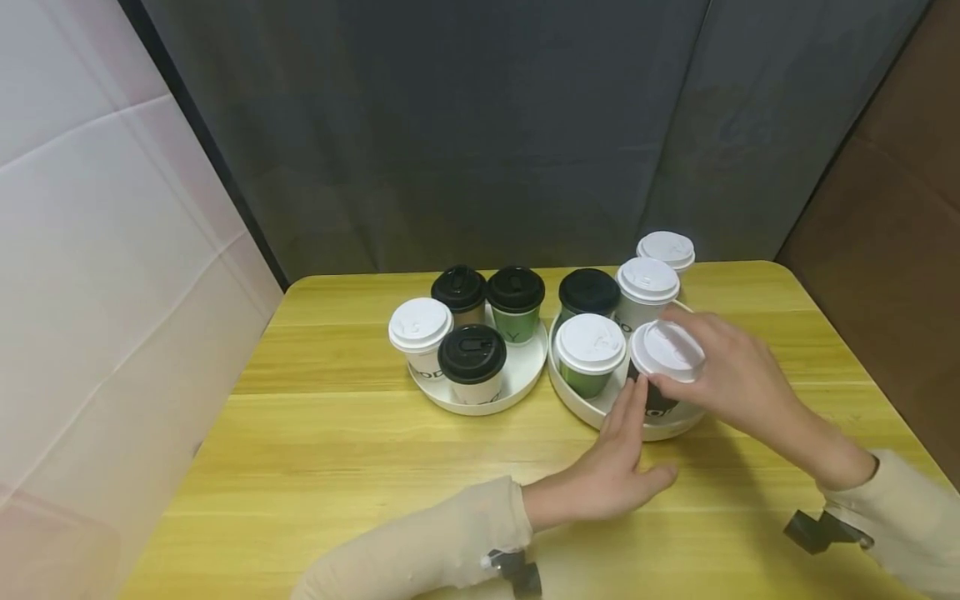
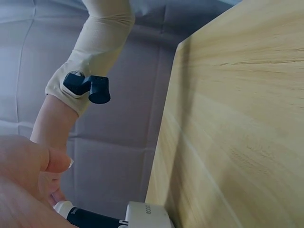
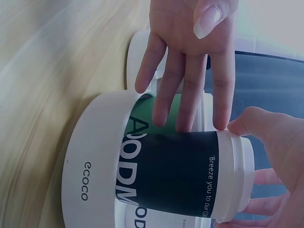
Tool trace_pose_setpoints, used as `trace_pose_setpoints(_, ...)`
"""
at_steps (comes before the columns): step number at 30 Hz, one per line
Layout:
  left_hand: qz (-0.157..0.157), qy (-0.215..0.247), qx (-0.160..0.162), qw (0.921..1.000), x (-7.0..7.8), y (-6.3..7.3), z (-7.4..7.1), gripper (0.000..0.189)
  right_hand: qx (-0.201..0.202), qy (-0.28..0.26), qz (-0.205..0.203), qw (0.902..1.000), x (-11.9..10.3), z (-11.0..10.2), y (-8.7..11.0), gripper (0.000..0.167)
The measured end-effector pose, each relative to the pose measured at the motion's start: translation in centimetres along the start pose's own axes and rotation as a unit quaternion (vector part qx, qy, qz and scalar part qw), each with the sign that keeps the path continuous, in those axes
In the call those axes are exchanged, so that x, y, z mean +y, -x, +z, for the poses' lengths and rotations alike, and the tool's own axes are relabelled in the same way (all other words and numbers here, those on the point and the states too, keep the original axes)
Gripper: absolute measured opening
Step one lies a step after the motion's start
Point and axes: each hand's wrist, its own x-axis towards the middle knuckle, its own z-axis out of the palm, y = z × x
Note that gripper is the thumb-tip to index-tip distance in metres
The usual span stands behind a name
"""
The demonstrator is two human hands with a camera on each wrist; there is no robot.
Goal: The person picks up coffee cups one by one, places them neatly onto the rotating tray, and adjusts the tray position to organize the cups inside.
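Note:
A paper cup with a dark sleeve and white lid [image 3: 171, 173] stands at the front right of the right-hand round white tray [image 1: 577, 408]. My right hand [image 1: 738, 379] grips this cup by its lid, thumb on the near side and fingers round the far side. Straight-fingered, my left hand [image 1: 611, 475] reaches in from the front; its fingertips are at the cup's left side, by the lid rim. Beside them in the tray is a green cup with a white lid [image 1: 590, 354]. The right wrist view shows the dark cup's base inside the tray wall.
Behind in the right tray are a black-lidded cup [image 1: 588, 292] and a white-lidded cup [image 1: 647, 287]. Another white-lidded cup [image 1: 666, 248] stands farther back. The left tray [image 1: 528, 375] holds several lidded cups, nearly touching the right tray. A dark curtain [image 1: 450, 133] hangs behind the wooden table [image 1: 315, 467].

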Motion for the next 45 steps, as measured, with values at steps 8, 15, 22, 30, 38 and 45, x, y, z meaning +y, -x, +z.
trace_pose_setpoints(8,-0.002,0.004,-0.001,1.0,-0.3,0.3,0.3,0.098,0.001,0.003,-0.004,1.0,0.0,0.6,0.2,0.071)
trace_pose_setpoints(15,-0.006,0.003,-0.007,1.0,-0.5,0.6,0.5,0.099,0.003,0.005,-0.009,0.9999,0.0,0.7,0.5,0.071)
trace_pose_setpoints(22,-0.008,0.004,-0.012,0.9999,-0.6,0.7,0.7,0.099,0.003,0.001,-0.01,0.9999,0.0,0.9,0.9,0.072)
trace_pose_setpoints(30,-0.01,0.003,-0.016,0.9998,-0.7,0.9,0.9,0.099,-0.003,-0.005,-0.003,1.0,0.0,1.1,1.2,0.072)
trace_pose_setpoints(38,-0.009,0.006,-0.021,0.9997,-0.9,1.2,0.9,0.1,0.003,-0.005,-0.011,0.9999,0.0,1.5,1.3,0.072)
trace_pose_setpoints(45,-0.008,0.025,-0.027,0.9993,-1.2,1.3,1.0,0.102,0.005,-0.006,-0.017,0.9998,0.1,1.8,1.5,0.072)
